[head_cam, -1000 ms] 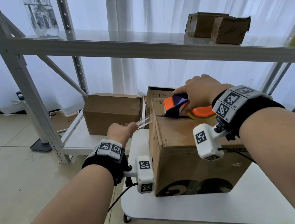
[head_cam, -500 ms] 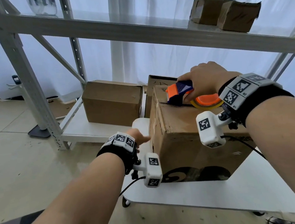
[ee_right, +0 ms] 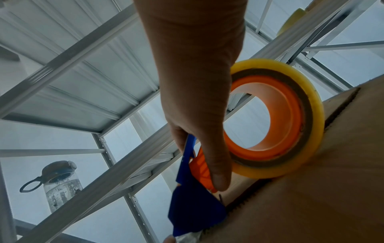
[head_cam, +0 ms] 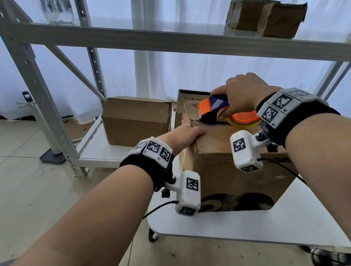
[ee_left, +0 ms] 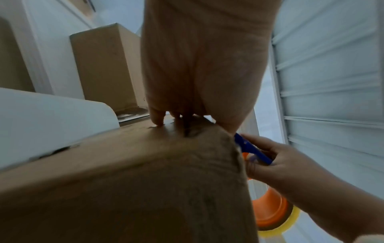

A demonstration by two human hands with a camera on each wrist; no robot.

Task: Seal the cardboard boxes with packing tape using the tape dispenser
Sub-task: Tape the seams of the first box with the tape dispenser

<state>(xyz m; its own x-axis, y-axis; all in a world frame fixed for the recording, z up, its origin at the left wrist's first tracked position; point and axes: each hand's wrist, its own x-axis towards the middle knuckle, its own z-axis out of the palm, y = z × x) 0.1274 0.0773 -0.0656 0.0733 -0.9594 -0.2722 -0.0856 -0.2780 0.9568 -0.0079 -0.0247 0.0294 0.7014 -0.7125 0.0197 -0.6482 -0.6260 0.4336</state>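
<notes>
A brown cardboard box (head_cam: 234, 165) is set on a white desk (head_cam: 263, 225), its top flaps folded shut with a dark seam showing between them in the right wrist view. Its side is creased and a black print is carried along its lower front.

The dispenser (head_cam: 215, 108) is clamped in the right hand (head_cam: 239, 93), fingers and thumb curled round its blue body. Its orange head is turned to the far left corner of the box top, and its blade end is held down on the cardboard there. Behind the grip, under the wrist, the tape roll (ee_right: 276, 121) is seen: an orange hub, a brown core and a yellowish clear band, its edge touching the box top.

The left hand (head_cam: 181, 137) is laid on the left top edge of the box, just before the dispenser's head, with straight fingers pressed on the flap; nothing is gripped by it. A crumpled bit of clear tape is seen between the two hands at the blade.

Beyond the left hand a second box (head_cam: 136, 120) is kept on a low shelf (head_cam: 100, 154) of the rack. Two small boxes (head_cam: 266, 17) are stored on the shelf above the right hand.
</notes>
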